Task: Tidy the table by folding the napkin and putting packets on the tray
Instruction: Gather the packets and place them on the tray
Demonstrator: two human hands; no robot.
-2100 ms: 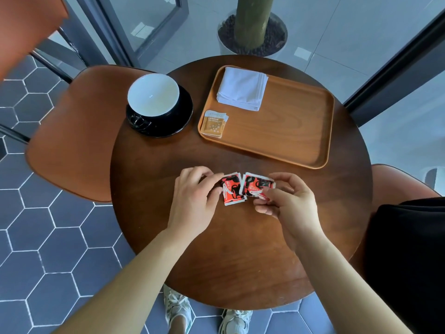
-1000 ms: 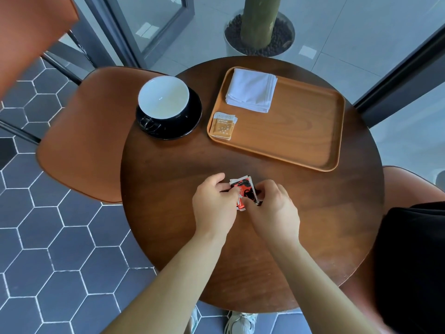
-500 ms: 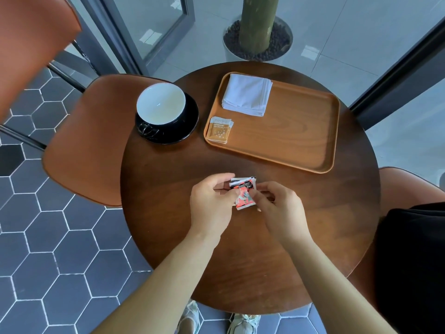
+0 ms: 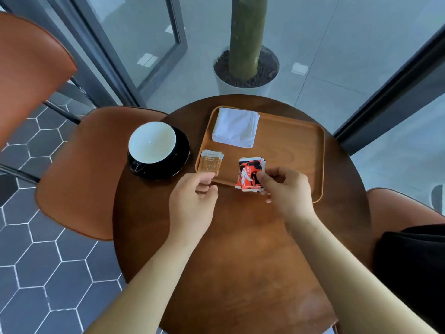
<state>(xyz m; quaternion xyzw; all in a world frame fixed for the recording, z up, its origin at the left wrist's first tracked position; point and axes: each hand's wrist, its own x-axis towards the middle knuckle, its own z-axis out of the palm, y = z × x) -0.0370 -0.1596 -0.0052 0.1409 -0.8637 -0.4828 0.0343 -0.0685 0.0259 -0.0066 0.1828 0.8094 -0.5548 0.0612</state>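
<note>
Nearest the viewer, two bare forearms reach over the near edge of the round wooden table (image 4: 240, 273). The left hand (image 4: 192, 203) hangs over the table, just before the near left corner of the tray (image 4: 298, 150). Its fingers are half curled, thumb and index a little apart, w/ nothing between them. The fingertips come close to the near edge of the orange packets (image 4: 210, 162); I cannot tell if they touch.

The right hand (image 4: 286, 189) is at the near edge of the tray, approx. in the middle of this edge. Thumb and index are pinched on a small stack of red-black packets (image 4: 250, 173). The stack stands tilted at the near rim of the tray, partly over the rim; whether its lower edge rests on the tray is not clear.

The orange packets lie flat in the near left corner of the tray. The folded white napkin (image 4: 237, 127) lies in the far left corner of the tray.

Left of the tray, at the left edge of the table, a white cup (image 4: 152, 142) sits on a black saucer (image 4: 179, 155). Beyond the far edge, a potted plant (image 4: 245, 68) stands on the floor.
</note>
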